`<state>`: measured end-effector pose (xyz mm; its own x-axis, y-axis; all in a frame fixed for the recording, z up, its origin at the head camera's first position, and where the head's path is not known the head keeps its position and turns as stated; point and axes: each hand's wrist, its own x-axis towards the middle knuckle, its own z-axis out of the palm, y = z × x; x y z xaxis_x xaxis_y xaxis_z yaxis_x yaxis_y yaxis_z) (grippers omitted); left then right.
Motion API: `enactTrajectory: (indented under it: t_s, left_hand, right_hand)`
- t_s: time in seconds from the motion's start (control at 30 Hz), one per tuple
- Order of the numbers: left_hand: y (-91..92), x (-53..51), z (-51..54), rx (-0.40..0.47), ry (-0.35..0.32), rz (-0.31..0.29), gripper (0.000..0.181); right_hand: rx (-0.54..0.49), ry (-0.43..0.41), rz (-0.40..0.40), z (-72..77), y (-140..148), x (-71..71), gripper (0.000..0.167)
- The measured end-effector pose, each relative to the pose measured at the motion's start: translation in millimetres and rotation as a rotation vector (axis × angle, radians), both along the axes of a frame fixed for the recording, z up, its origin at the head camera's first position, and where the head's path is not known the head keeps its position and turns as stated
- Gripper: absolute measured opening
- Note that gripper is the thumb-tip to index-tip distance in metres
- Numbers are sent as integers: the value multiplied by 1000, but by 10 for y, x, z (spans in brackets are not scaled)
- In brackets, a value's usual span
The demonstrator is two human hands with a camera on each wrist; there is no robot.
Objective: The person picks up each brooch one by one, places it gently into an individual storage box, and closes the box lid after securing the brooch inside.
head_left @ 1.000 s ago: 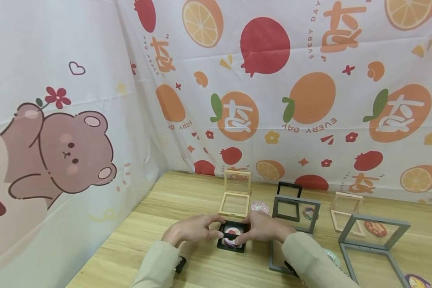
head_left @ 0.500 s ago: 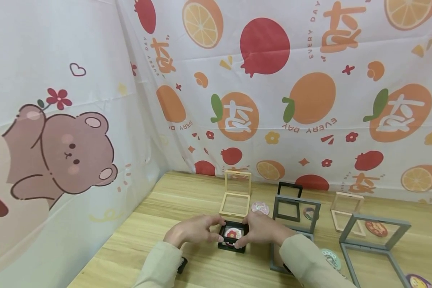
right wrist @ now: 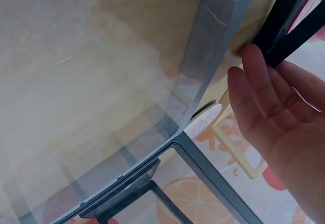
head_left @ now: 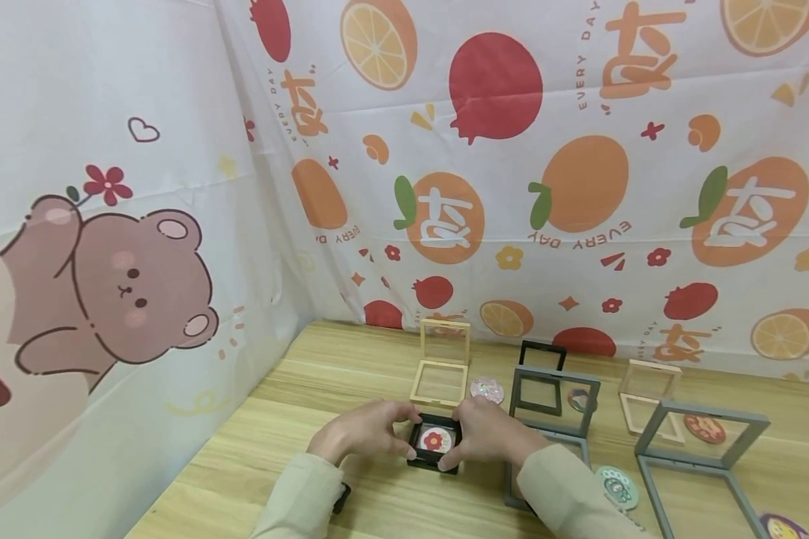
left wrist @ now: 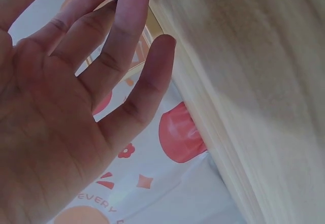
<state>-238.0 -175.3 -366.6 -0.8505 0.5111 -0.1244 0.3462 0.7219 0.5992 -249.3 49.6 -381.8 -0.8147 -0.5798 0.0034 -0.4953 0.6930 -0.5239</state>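
A small black frame (head_left: 415,461) lies on the table in the head view, a round white badge with a red flower (head_left: 436,441) inside it. My left hand (head_left: 368,430) grips its left side, thumb at the near left corner. On the other side my right hand (head_left: 491,433) grips the frame, thumb near the front edge. In the right wrist view two black frame parts (right wrist: 297,31) meet at an angle by the fingers of my right hand (right wrist: 284,112). Only a dark bit of the frame shows above my left hand (left wrist: 76,76) in the left wrist view.
Behind stands an open yellow frame (head_left: 440,364) beside a pink badge (head_left: 487,390). Rightward are a black frame (head_left: 543,347), grey frames (head_left: 558,373) (head_left: 712,409), a light frame (head_left: 654,365) and several round badges. A green badge (head_left: 616,488) lies by my right sleeve.
The black frame's raised front part has come down toward its base, so the red flower badge shows fully. Both hands have stayed on the frame; my right forearm has shifted slightly left.
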Motion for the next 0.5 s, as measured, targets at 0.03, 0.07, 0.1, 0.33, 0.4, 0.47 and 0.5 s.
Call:
enactTrajectory:
  t_s: [0.03,0.07,0.1,0.33,0.4,0.47,0.5]
  left_hand:
    - [2,1,1,2,-2,5,43]
    - [5,2,1,3,-5,10,44]
    - [7,4,2,6,-7,15,44]
    - [36,8,-17,0,16,31,46]
    - [48,2,-27,-15,41,29,47]
    - [61,-2,-30,-35,76,21,47]
    - [68,-5,-30,-50,97,19,47]
  right_hand:
    - [8,15,4,-2,-2,0,65]
    - [4,24,13,-7,-2,-4,61]
    - [6,31,18,-11,-3,-7,60]
    - [13,75,53,-52,-9,-35,44]
    - [29,85,58,-54,-20,-31,44]
    - [47,111,67,-55,-26,-25,44]
    - [53,125,71,-54,-31,-21,45]
